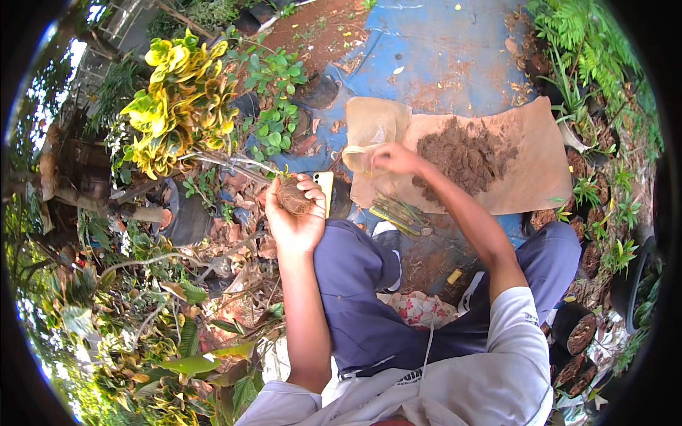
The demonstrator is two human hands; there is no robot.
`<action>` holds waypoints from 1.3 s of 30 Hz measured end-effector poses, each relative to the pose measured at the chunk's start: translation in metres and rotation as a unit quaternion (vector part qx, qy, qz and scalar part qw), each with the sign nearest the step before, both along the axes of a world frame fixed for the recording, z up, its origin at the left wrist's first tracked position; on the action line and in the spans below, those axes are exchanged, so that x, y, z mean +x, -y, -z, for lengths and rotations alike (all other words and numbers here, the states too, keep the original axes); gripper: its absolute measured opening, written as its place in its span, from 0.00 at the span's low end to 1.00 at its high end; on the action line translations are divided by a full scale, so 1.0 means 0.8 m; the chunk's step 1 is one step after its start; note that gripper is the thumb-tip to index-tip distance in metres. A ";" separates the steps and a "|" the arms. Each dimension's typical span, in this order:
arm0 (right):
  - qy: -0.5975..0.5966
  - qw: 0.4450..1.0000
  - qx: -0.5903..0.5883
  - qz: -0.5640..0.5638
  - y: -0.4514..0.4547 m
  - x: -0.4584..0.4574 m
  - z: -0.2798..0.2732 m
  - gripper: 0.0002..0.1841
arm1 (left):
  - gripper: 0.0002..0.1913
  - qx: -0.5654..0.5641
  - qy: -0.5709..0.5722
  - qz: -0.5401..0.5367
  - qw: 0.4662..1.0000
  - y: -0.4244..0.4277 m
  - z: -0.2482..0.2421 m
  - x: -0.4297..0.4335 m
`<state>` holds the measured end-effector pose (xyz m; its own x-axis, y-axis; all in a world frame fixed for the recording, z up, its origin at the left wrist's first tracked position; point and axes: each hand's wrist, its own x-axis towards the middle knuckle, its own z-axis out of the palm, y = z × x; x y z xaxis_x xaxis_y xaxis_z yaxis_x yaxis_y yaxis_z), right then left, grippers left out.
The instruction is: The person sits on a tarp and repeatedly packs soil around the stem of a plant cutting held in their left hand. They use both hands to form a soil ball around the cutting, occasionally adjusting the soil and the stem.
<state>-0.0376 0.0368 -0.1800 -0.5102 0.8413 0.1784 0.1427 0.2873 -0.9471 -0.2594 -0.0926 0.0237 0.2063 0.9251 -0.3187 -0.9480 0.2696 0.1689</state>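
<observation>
My left hand (294, 223) is raised beside my knee, its fingers curled around a brown fibrous ball (296, 196). Pale stems of a yellow-green leafy shrub (184, 106) run up to the ball; whether they join it cannot be made out. My right hand (393, 158) is blurred, with its fingers at the near edge of a beige, partly translucent container (377, 120). Whether it grips that edge is unclear. Both lie by a tan sheet (538, 154) that carries a spread heap of dark, moist soil (463, 160).
Cut green stalks (397, 213) lie at the sheet's near edge. A yellow phone (324, 189) stands beside my left hand. Below the sheet spreads a blue tarp (442, 53). Black pots of soil (575, 327) line the right side, and dense foliage (176, 346) fills the left.
</observation>
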 end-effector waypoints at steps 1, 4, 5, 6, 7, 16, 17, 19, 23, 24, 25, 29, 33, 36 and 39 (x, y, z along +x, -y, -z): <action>0.040 0.994 -0.005 -0.098 0.015 -0.005 -0.010 0.10 | 0.15 0.022 0.002 0.000 1.000 0.003 0.000 -0.008; 0.252 0.900 -0.165 -0.317 0.069 -0.034 -0.031 0.11 | 0.16 0.043 0.019 -0.017 0.999 0.011 0.001 -0.030; 0.310 0.845 -0.230 -0.370 0.085 -0.046 -0.035 0.10 | 0.16 0.048 0.015 -0.024 0.998 0.014 0.001 -0.037; 0.361 0.781 -0.286 -0.422 0.097 -0.054 -0.038 0.10 | 0.16 0.053 0.024 -0.027 0.998 0.016 0.001 -0.042; 0.338 0.819 -0.228 -0.403 0.103 -0.057 -0.038 0.10 | 0.16 0.057 0.045 -0.025 0.997 0.018 0.001 -0.048; -0.063 0.996 0.014 0.064 0.039 -0.086 -0.043 0.30 | 0.17 0.082 -0.018 -0.047 0.995 0.043 0.004 -0.066; -0.023 0.992 0.048 0.110 0.033 -0.084 -0.044 0.30 | 0.17 0.088 -0.009 -0.051 0.995 0.045 0.004 -0.069; -0.036 0.996 -0.056 0.058 0.027 -0.075 -0.043 0.31 | 0.17 0.084 0.018 -0.067 0.994 0.048 0.004 -0.077; -0.036 0.994 -0.092 0.056 0.018 -0.068 -0.014 0.27 | 0.17 0.088 0.016 -0.092 0.992 0.048 0.006 -0.092; -0.008 0.993 -0.096 0.072 0.015 -0.066 -0.001 0.25 | 0.17 0.097 0.013 -0.088 0.991 0.047 0.008 -0.095; -0.021 0.993 -0.103 0.050 0.012 -0.064 0.012 0.23 | 0.17 0.096 0.011 -0.089 0.991 0.045 0.008 -0.097; 0.096 0.989 -0.115 -0.010 0.019 -0.035 0.068 0.19 | 0.17 0.079 0.022 -0.081 0.993 0.039 0.011 -0.100; 0.344 0.929 -0.129 0.043 0.038 0.019 0.106 0.19 | 0.17 0.071 0.020 -0.073 0.995 0.032 0.008 -0.094; 0.407 0.859 0.002 0.310 0.080 0.058 0.134 0.27 | 0.16 0.107 -0.112 -0.082 0.985 0.025 0.005 -0.080; 0.422 0.818 -0.073 0.383 0.116 0.085 0.154 0.35 | 0.15 0.122 -0.245 -0.055 0.960 0.017 0.002 -0.061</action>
